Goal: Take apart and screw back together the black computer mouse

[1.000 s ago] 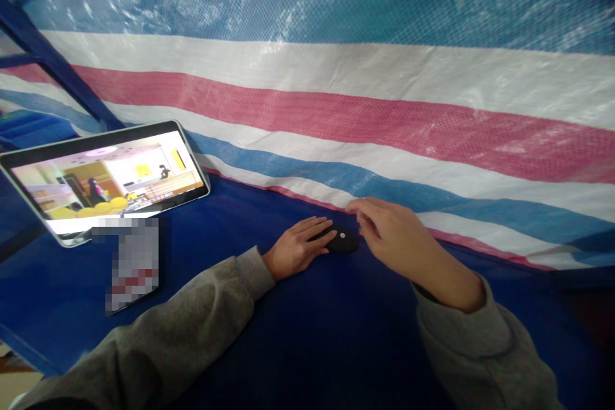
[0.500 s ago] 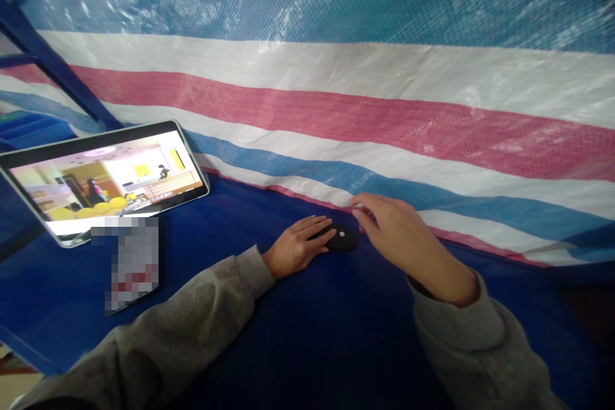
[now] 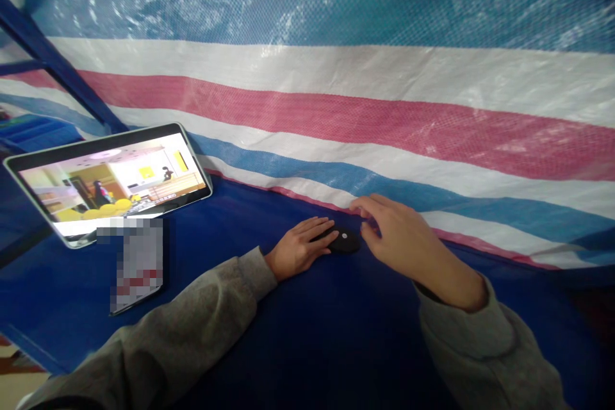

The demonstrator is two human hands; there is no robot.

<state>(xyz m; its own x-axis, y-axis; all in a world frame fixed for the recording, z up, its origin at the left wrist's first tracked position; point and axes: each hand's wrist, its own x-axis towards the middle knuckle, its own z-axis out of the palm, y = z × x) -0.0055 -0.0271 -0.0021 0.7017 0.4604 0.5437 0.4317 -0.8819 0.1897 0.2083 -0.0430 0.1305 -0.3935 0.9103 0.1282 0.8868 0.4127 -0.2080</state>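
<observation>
My left hand [image 3: 302, 246] rests on a dark oval thing shaped like a computer mouse [image 3: 344, 240], its fingers laid over the left end. A small pale dot shows on top of the mouse, which lies flat on the dark blue surface [image 3: 288, 346]. Just to the right, my right hand [image 3: 396, 230] hovers with bent fingers. A gap shows between its thumb and forefinger, and I can make out nothing held in it. The thumb tip is close to the right end of the mouse. My other right fingers are largely hidden behind the forefinger.
A tablet [image 3: 120, 182] playing a video leans at the left. In front of it sits a phone-like flat thing [image 3: 141, 262], its face blurred out. A striped plastic sheet [image 3: 336, 115] hangs along the back. A blue frame bar [image 3: 62, 64] slants at the far left.
The view has shifted slightly. My right thumb and forefinger are wider apart, and the red speck by the thumb hardly shows. My left hand stays on the mouse.
</observation>
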